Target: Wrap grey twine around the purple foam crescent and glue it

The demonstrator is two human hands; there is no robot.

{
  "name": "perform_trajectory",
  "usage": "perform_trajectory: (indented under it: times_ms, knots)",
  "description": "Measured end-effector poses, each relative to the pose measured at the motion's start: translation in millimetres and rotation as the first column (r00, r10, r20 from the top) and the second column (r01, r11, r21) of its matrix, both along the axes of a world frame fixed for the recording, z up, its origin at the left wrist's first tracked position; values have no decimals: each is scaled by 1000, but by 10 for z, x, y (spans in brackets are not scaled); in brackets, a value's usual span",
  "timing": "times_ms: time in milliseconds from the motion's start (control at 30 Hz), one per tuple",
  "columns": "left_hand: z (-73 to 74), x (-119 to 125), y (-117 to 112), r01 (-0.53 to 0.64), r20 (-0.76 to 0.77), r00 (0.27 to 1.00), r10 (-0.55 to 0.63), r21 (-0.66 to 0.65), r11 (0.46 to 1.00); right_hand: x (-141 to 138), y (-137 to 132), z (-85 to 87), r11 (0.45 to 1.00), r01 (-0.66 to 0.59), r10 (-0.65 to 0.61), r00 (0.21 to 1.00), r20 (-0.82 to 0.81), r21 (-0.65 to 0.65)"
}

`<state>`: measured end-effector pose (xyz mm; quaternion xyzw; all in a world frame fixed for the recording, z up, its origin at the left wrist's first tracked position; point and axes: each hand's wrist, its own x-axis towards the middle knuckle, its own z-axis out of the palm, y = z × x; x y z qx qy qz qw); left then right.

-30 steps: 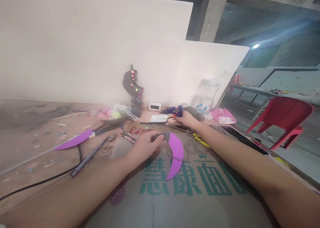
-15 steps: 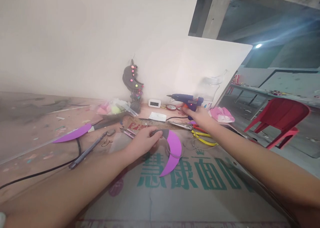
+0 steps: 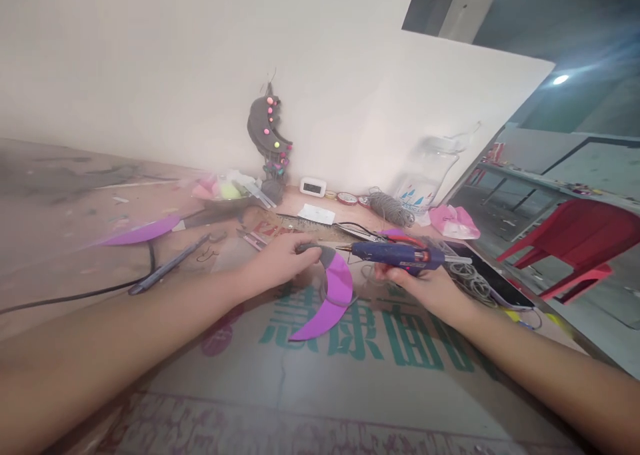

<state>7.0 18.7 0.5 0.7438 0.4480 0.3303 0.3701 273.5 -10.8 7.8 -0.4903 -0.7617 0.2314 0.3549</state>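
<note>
My left hand [image 3: 287,262] pinches the upper end of a purple crescent [image 3: 341,288], where grey yarn is wrapped round the tip. The crescent's lower point hangs down to the left above the printed sheet. A loose grey strand loops by its lower half. My right hand [image 3: 425,285] grips a blue hot glue gun [image 3: 393,254], held level with its nozzle pointing left. The nozzle tip is close to the grey-wrapped end; whether they touch I cannot tell. A red light shows on the gun, and a glue stick juts from its back.
A finished-looking grey moon with coloured beads [image 3: 263,125] hangs on the wall. Along the back are a small white clock [image 3: 313,187], a grey yarn ball [image 3: 390,207] and a clear jar [image 3: 433,175]. A phone [image 3: 495,278] lies right; a pen-like grey tool [image 3: 170,265] lies left.
My right hand has brought the glue gun down from the back of the table to the crescent's wrapped end. The left hand still pinches the crescent; the head view has shifted.
</note>
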Motion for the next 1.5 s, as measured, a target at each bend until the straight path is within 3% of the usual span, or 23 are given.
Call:
perform_trajectory:
  times_ms: [200, 333, 567, 733, 1133, 1500]
  knots:
    - [18, -9, -19, -40, -46, 998, 43, 62, 997, -15, -9, -68, 991, -99, 100, 995, 8, -88]
    - [14, -8, -26, -59, -38, 997, 61, 60, 996, -39, -29, -36, 993, -116, 117, 992, 52, -15]
    - [-2, -18, -11, -58, -75, 995, 66, 95, 994, -58, -41, -33, 994, -109, 109, 992, 68, 6]
    - [-9, -24, 2, -40, -85, 995, 53, 143, 989, -105, -63, -3, 984, -176, 175, 981, 80, 3]
    - [-19, -20, -8, -33, -108, 993, 44, 99, 995, -96, -50, -41, 996, -43, 31, 987, 159, 74]
    - [23, -24, -17, -17, -120, 992, 30, 111, 994, -132, -77, 18, 988, -93, 64, 974, 219, 127]
